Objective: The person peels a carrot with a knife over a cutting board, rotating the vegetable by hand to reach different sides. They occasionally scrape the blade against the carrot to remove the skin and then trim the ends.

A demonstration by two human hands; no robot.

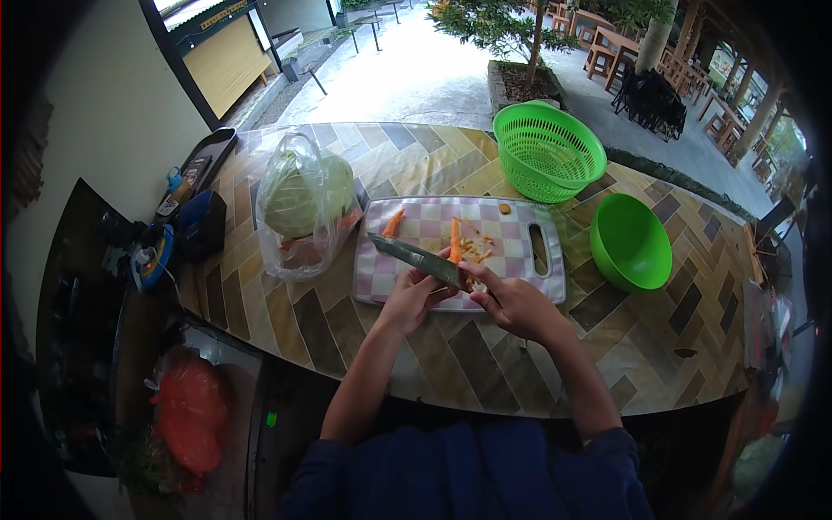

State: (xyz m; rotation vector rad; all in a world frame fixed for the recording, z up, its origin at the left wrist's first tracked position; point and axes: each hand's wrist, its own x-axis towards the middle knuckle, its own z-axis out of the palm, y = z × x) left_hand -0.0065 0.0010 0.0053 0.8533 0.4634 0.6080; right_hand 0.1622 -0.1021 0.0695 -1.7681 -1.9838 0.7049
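Note:
My right hand (520, 308) is closed around the handle of a large knife (418, 260), its broad dark blade pointing to the far left. Just under the blade, my left hand (412, 299) is closed with its fingers curled at the near end of a carrot (455, 236); the blade partly hides this grip. Both hands are over the near edge of a pink-and-white checked chopping board (416, 206). Orange peelings (474, 247) are scattered to the right of the carrot. Another carrot piece (393, 223) lies on the left, and a small round slice (504, 209) sits near the far edge.
A clear plastic bag with a cabbage (303, 195) and some carrots stands left of the board. A green colander (548, 152) and a green bowl (631, 243) are on the right. A black tray (212, 156) is at the table's far left; a red bag (191, 416) lies lower left.

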